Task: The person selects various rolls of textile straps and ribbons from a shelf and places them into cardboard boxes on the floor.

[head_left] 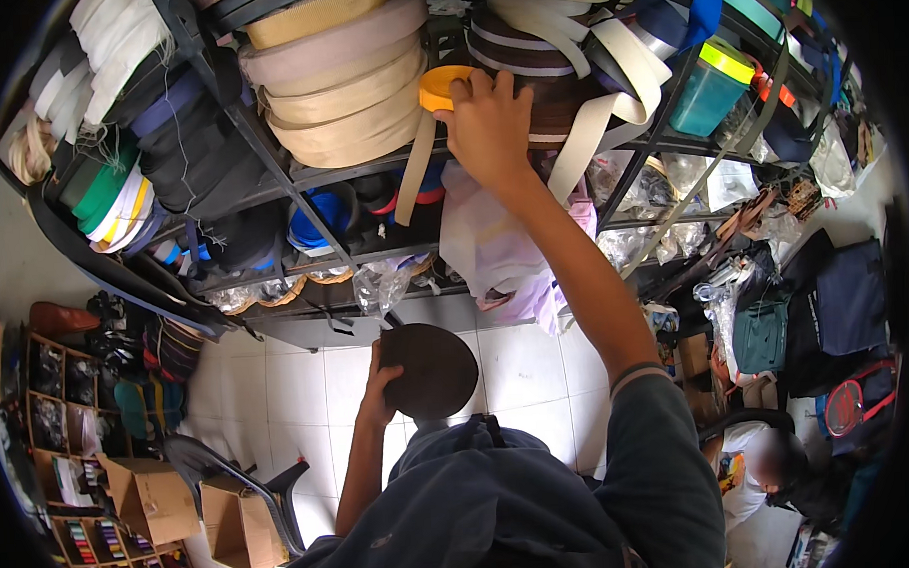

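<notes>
At chest height, my left hand (378,382) is closed on the edge of a thick, dark round roll of webbing (433,373), its thumb across the flat face. My right hand (487,128) reaches up to the shelf and grips a small yellow roll of webbing (442,86), thumb on the near side and fingers over the top. To its left stands a stack of wide cream webbing rolls (348,102). Brown striped rolls (521,41) lie behind and to the right, and a loose cream strap (594,129) hangs down beside my wrist.
The black metal rack (317,229) spans the far side, with plastic bags (493,233) on its lower shelf. A chair (282,490) and cardboard boxes (152,495) stand at lower left. Another person (756,464) is at lower right, near hanging bags (850,295).
</notes>
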Demonstrator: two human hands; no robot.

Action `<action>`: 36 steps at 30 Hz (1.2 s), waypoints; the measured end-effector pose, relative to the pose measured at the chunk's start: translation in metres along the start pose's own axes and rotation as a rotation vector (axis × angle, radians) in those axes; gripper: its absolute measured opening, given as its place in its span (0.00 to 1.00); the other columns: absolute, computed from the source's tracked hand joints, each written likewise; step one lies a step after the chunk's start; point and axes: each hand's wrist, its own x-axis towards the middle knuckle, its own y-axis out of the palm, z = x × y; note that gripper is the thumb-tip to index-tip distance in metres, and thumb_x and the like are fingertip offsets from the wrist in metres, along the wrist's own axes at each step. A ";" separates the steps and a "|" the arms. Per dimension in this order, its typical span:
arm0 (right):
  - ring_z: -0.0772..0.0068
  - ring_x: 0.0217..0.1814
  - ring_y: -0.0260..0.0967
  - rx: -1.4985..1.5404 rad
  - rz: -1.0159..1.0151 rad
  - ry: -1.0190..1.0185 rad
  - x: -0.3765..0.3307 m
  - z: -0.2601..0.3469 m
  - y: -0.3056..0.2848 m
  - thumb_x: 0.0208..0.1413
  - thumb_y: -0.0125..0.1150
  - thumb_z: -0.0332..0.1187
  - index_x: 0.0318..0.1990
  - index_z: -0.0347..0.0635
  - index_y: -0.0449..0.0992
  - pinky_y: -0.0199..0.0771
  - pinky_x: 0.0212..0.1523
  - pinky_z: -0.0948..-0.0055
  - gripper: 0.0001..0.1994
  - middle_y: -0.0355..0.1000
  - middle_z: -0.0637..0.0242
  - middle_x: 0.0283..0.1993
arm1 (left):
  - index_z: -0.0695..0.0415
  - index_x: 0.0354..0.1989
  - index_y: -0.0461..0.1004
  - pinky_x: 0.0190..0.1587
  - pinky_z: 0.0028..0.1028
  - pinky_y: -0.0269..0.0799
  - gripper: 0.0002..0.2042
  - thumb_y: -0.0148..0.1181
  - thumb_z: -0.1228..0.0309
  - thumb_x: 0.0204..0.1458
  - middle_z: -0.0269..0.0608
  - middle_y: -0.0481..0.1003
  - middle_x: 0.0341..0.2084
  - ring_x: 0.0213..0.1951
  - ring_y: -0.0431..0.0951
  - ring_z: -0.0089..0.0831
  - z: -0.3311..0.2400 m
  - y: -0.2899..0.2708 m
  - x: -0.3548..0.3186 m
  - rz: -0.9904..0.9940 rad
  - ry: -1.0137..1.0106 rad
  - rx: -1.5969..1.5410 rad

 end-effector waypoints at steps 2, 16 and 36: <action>0.60 0.42 0.61 0.006 0.006 0.007 0.000 -0.002 0.000 0.45 0.65 0.46 0.39 0.41 0.77 0.57 0.37 0.58 0.19 0.70 0.67 0.40 | 0.53 0.58 0.56 0.53 0.36 0.68 0.31 0.56 0.70 0.41 0.46 0.64 0.49 0.53 0.66 0.39 0.005 -0.001 0.001 0.006 0.019 0.004; 0.51 0.51 0.59 0.545 0.041 0.056 -0.095 0.024 -0.054 0.48 0.65 0.41 0.53 0.40 0.70 0.59 0.51 0.55 0.25 0.63 0.55 0.53 | 0.52 0.57 0.55 0.50 0.31 0.69 0.30 0.57 0.76 0.42 0.46 0.66 0.47 0.50 0.68 0.34 -0.011 -0.002 -0.022 -0.065 0.171 0.045; 0.67 0.61 0.60 1.778 1.205 0.404 -0.143 0.136 -0.068 0.44 0.67 0.30 0.62 0.36 0.60 0.56 0.62 0.70 0.35 0.64 0.60 0.58 | 0.56 0.34 0.58 0.49 0.31 0.64 0.16 0.62 0.77 0.45 0.48 0.70 0.45 0.49 0.68 0.35 -0.129 -0.062 -0.040 -0.169 0.901 0.825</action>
